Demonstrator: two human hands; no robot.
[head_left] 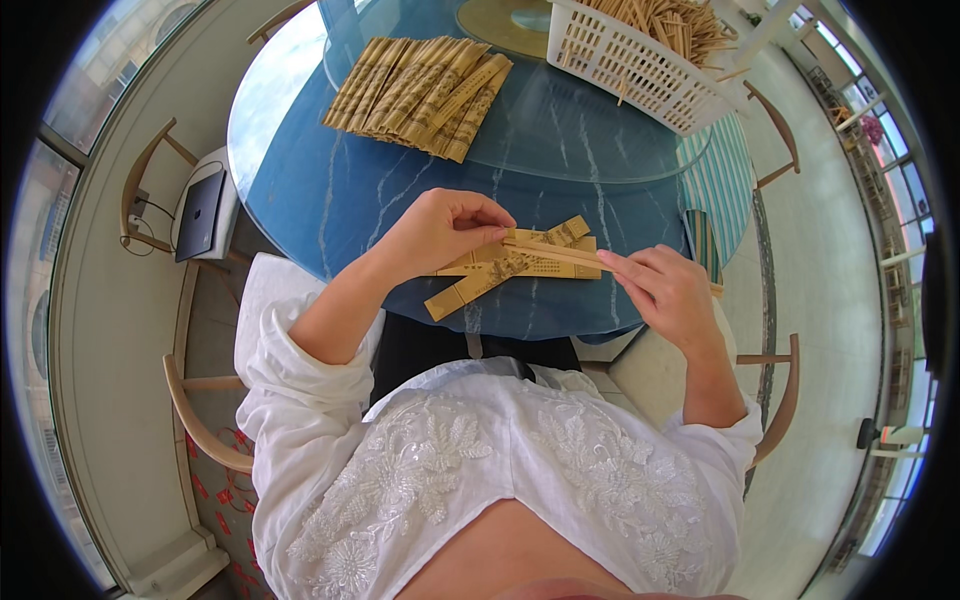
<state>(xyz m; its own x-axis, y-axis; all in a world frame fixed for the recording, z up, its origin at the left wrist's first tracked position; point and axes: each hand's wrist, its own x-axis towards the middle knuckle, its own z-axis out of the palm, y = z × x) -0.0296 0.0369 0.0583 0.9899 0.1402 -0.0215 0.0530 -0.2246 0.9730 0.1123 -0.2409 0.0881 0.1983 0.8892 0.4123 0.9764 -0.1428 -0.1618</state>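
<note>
Right now, wooden chopsticks [560, 252] are stretching over patterned paper sleeves [452, 299]; the right hand [667, 291] is pinching one end, the left hand [440, 232] is hovering fingertips-together at the other, its exact grip unclear. Beyond, a sleeve pile [415, 95] is covering some blue table [290, 180], left of a white basket [635, 75].

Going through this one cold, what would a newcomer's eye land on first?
Probably the white basket heaped with loose wooden sticks, at the upper right of the blue table, and the fanned pile of patterned golden sleeves at the upper left. Next, the two hands near the middle: the right hand grips slim pale sticks above a few more sleeves, with the left hand's fingertips at the sticks' other end.
</note>
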